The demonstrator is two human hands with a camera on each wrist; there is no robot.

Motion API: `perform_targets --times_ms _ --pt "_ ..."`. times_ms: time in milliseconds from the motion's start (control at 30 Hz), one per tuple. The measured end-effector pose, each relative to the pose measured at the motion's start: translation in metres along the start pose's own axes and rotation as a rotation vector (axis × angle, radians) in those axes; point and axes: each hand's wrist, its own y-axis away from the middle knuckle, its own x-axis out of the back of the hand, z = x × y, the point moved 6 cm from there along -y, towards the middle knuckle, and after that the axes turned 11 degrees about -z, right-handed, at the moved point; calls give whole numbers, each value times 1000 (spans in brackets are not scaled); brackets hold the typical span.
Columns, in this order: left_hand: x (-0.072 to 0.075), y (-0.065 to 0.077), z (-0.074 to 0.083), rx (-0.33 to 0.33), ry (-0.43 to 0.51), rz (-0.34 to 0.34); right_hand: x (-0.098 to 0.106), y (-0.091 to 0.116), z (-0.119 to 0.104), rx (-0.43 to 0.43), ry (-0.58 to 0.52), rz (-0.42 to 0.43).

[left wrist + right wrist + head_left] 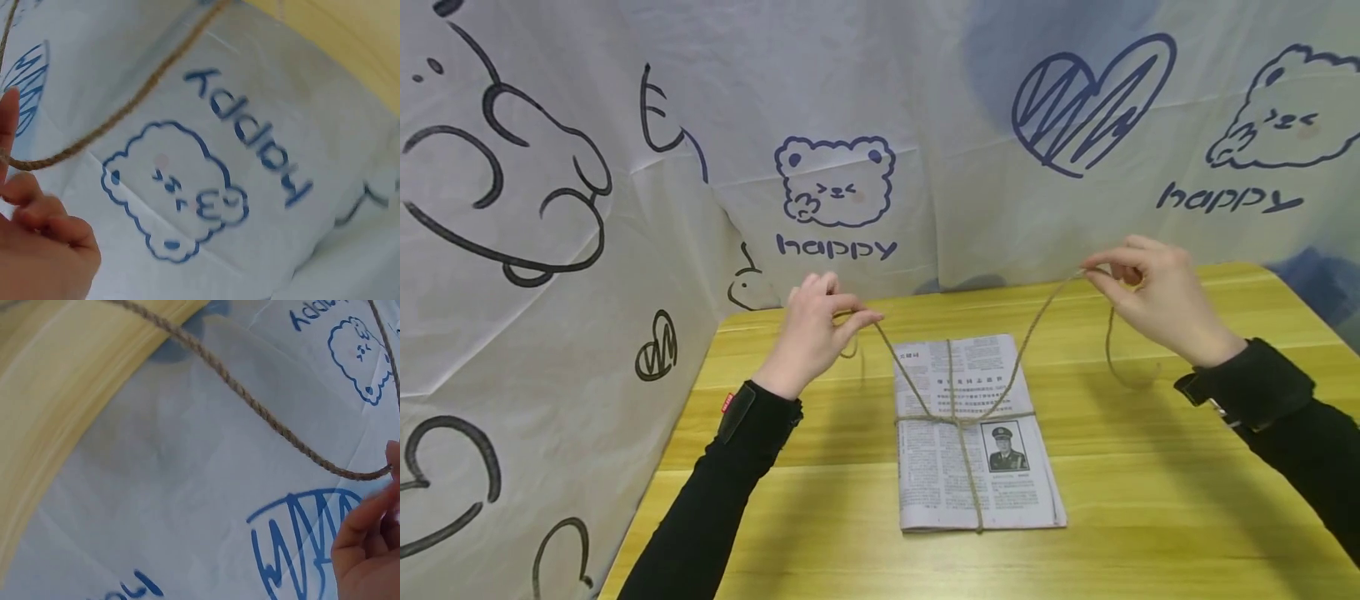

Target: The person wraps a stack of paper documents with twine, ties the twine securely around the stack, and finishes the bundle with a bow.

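A folded stack of newspapers [925, 483] lies on the table, with brown twine [966, 467] crossing it lengthwise and sideways. Two lengths of the twine rise from the crossing in a wide V. My left hand [816, 329] pinches one length between thumb and index finger, above the stack's far left corner; a loose end hangs behind it. Higher and to the right, my right hand [1150, 287] pinches the other length at its fingertips, and its tail dangles toward the table. In the wrist views twine runs from the left hand [47, 244] and the right hand [369, 537].
The yellow wood-grain table [1150, 517] extends on all sides of the stack. A white cloth [955, 167] with drawn bears and hearts hangs along the table's back edge, and more of it hangs on the left side.
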Motion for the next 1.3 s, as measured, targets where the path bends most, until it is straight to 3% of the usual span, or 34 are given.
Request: perform_targets --times_ms 167,300,400,500,667,800,933,1067,1167,1300 --pt "2 8 -4 11 -178 71 -7 2 2 -93 -91 -64" --pt "1 13 -10 49 -198 81 -15 2 6 -184 -222 -124" --pt "0 16 -15 88 -148 82 -21 2 9 -235 -311 -139" --pt "-3 18 -21 143 -7 54 -25 0 11 -257 -375 -120" --pt "-14 21 -36 245 324 31 -35 -4 13 -287 -550 -67" --pt "-21 23 -48 296 570 55 -45 -5 17 -322 -999 -72" --pt "-28 26 -62 381 794 59 -53 -2 26 -453 -1508 -137" --pt "-35 30 -75 479 988 40 -55 4 34 -591 -1883 -206" --pt "-39 34 -81 519 1132 13 -55 5 38 -614 -2011 -237" --pt "-40 38 -87 546 1243 -1 -51 3 38 -571 -2011 -276"
